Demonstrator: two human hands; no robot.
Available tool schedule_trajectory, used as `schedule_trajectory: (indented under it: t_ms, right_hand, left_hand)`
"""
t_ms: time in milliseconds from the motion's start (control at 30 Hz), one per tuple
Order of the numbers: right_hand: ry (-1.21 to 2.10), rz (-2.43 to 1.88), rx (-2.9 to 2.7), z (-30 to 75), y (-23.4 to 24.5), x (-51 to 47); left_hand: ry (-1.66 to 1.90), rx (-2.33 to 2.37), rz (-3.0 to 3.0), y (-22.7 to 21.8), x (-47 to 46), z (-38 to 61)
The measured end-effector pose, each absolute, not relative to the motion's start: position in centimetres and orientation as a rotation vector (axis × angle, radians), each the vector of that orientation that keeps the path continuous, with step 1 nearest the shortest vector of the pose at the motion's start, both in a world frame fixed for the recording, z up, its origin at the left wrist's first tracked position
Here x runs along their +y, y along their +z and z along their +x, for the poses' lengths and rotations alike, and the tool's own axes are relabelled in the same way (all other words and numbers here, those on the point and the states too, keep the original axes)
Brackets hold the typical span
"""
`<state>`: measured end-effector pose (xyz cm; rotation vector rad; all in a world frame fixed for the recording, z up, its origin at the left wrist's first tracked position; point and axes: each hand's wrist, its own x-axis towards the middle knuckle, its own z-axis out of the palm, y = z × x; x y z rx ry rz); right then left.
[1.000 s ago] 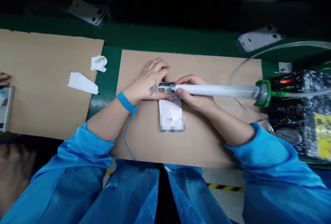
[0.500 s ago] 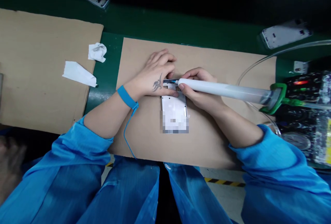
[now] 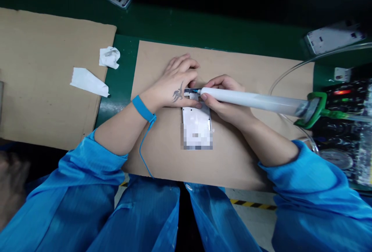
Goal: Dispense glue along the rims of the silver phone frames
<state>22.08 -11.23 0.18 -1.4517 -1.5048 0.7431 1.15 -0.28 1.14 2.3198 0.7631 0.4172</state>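
Picture centre: fingers of the left hand [image 3: 178, 83] pin the phone frame [image 3: 196, 119] to cardboard [image 3: 164, 143]; those of the right hand [image 3: 232, 113] grip the syringe [image 3: 255, 100] near its blue tip [image 3: 195, 91]. Firm bracing and light tip pressure seem advisable.

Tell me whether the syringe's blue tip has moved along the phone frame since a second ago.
Yes: judged against the phone frame, the syringe's blue tip has shifted slightly toward the frame's far end.
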Motion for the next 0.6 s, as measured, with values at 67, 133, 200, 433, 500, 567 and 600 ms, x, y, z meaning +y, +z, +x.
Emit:
schedule_trajectory:
  t_ms: [67, 133, 200, 433, 500, 567, 600]
  right_hand:
    - [0.754, -1.456, -1.499, 22.06, 0.25, -11.24]
    - [0.762, -1.455, -1.5, 22.08, 0.31, -11.25]
    - [0.767, -1.455, -1.505, 22.13, 0.34, -11.25]
    - [0.721, -1.47, -1.523, 22.26, 0.22, -11.25]
    - [0.726, -1.471, -1.521, 22.28, 0.18, -11.25]
    - [0.737, -1.464, -1.515, 22.31, 0.15, -11.27]
    - [0.742, -1.459, -1.514, 22.34, 0.14, -11.28]
  left_hand:
    - [0.415, 0.751, 2.346, 1.09, -0.27, 1.13]
    - [0.42, 0.747, 2.341, 1.13, -0.3, 1.13]
    - [0.425, 0.756, 2.301, 1.29, -0.37, 1.16]
    - [0.453, 0.769, 2.197, 1.88, -0.57, 1.36]
    - [0.451, 0.769, 2.203, 1.82, -0.55, 1.33]
    - [0.451, 0.768, 2.21, 1.68, -0.51, 1.27]
    - [0.45, 0.765, 2.218, 1.6, -0.48, 1.24]
